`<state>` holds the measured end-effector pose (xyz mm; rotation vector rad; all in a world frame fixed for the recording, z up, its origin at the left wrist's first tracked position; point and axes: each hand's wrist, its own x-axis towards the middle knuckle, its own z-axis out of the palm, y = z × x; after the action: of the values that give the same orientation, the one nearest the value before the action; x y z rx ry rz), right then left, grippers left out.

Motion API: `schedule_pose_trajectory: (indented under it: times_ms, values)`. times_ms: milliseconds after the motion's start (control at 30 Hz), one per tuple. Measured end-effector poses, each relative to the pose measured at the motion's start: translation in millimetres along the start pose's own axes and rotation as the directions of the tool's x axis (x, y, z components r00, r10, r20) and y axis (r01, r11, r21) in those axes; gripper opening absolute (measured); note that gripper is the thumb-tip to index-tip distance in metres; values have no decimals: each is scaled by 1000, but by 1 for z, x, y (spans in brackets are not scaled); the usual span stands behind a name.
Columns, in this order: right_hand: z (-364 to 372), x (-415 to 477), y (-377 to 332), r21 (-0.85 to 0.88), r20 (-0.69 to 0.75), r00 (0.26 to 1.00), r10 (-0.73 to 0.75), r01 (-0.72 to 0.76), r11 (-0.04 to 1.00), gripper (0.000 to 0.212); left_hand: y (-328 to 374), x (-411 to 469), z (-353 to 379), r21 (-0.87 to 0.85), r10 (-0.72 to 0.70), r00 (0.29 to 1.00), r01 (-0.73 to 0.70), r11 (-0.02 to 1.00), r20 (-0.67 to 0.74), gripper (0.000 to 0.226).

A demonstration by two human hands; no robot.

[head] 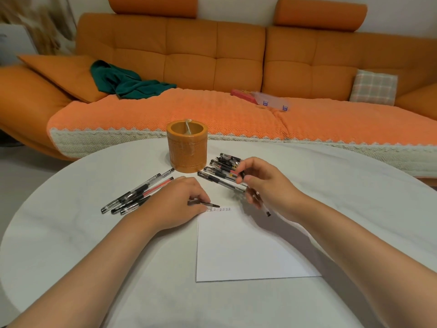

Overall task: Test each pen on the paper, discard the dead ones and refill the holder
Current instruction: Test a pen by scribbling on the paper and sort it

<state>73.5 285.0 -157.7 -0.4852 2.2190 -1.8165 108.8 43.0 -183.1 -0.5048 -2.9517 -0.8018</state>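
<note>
One worktop (71,233) carries the paper (243,252), marked along its top; behind, the holder (186,150) shows no pens, left pile (137,194) and right pile (222,170) apart, seemingly sorted. Your left grip (179,202) pins the paper, pinching a dark cap (208,204); your right grip (264,183) curls round a pen (264,209) beside it

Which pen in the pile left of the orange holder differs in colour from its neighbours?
The red pen, on the pile's edge towards the paper. Its barrel shows red; the others in that pile are clear and black.
</note>
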Motion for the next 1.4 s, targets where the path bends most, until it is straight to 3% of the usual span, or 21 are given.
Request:
schedule_pose_trajectory:
  times_ms: [67,133,233,500,667,800,967,1067,1267,1400]
  values:
    - [1,1,0,-292,-12,996,-85,77,953,21,3,-1,1,-2,-11,999,11,1000,-45,10]
    - [2,2,-1,-547,15,992,-126,114,830,25,5,-2,0,-16,-44,995,42,999,-89,9]
    - [6,-1,-3,-721,45,991,-127,120,682,20,5,-2,-2,-42,-86,987,81,996,-133,12]
    - [11,-6,-5,-828,77,985,-155,150,541,24,8,-3,-3,-119,-112,986,97,988,-123,14]
    - [15,-6,-5,-809,155,970,-184,232,540,25,20,-4,-1,-198,-105,991,87,976,-80,12]
    - [18,-11,-6,-882,259,926,-274,343,324,27,37,-6,-4,-376,-123,992,104,921,-27,16]
    - [28,-13,-5,-937,296,865,-406,346,55,68,53,-12,-6,-544,-174,971,235,806,162,15]
    - [31,-16,-4,-946,277,862,-424,322,35,72,55,-14,-5,-585,-183,962,268,766,201,15]
    - [34,-22,-3,-945,230,858,-459,310,106,64,57,-14,-5,-577,-183,968,249,778,171,10]
    - [28,-17,-2,-927,267,893,-361,340,156,55,53,-13,-11,-532,-194,972,237,813,136,13]
